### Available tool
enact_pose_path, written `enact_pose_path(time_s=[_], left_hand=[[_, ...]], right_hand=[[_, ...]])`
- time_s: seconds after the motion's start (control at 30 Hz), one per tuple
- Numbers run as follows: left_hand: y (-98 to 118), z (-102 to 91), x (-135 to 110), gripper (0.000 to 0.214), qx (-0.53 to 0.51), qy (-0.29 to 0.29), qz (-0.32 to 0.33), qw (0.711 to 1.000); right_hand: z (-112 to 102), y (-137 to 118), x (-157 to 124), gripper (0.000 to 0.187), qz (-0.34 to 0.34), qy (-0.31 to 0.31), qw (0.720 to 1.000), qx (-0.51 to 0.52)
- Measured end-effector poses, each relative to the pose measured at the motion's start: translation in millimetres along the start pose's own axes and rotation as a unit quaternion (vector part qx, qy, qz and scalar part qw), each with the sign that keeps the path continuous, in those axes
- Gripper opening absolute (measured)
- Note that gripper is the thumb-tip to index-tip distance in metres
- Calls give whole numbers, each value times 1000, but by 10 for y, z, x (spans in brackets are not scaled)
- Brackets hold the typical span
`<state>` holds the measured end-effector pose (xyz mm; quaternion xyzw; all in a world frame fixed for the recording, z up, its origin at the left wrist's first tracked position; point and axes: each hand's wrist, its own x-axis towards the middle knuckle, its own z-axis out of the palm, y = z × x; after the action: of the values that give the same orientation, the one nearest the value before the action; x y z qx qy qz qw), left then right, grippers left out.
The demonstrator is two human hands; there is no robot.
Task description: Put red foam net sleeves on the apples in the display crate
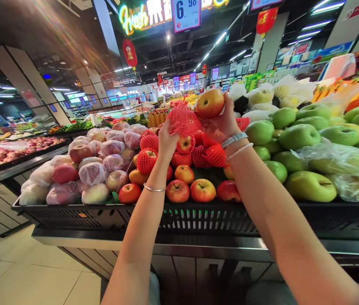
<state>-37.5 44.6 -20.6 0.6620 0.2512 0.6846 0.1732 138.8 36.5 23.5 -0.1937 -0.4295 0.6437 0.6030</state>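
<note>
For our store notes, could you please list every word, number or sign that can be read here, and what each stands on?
"Fresh" on the neon sign
"6.98" on the hanging price board
The distant hanging screens are too small to read.

so it's a black slatted display worktop [179, 218] with a steel ledge [167, 250] along the front, piled high with fruit. right below the left hand [167, 142] and right hand [219, 125], bare red apples [178, 190] line the front edge, with red-netted apples [146, 161] stacked behind them. left of the left hand it's apples in plastic bags [92, 171], and right of the right hand there's a big heap of green fruit [298, 136], some in clear bags [335, 159].
</note>
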Motion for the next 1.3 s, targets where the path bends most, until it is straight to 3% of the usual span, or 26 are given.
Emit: enact_pose_path(time_s=[0.1,0.2,0.37,0.47,0.67,0.77,0.93,1.07,1.3], left_hand=[[91,-35,-4,65,-100,-10,-39,994],[124,-43,-21,76,-127,-17,-66,990],[33,41,-27,74,-39,-57,-84,994],[-28,95,-44,82,35,-44,-82,995],[-11,79,-70,62,124,-8,-11,992],[52,60,-64,54,155,15,-7,988],[146,70,-93,43,196,-5,47,979],[109,76,-105,52,204,-25,75,976],[-33,78,-117,79,208,-43,32,977]], right_hand=[[-2,-14,-9,69,3,34,999,36],[12,-4,0,64,-15,32,999,19],[-11,38,58,58,-34,26,997,-57],[-29,51,69,53,-15,35,997,-65],[37,84,18,44,16,47,998,-49],[54,112,28,45,19,36,998,-43],[6,171,107,45,-10,43,996,-72],[-2,206,103,50,-38,50,992,-110],[-19,210,91,60,-45,95,976,-192]])
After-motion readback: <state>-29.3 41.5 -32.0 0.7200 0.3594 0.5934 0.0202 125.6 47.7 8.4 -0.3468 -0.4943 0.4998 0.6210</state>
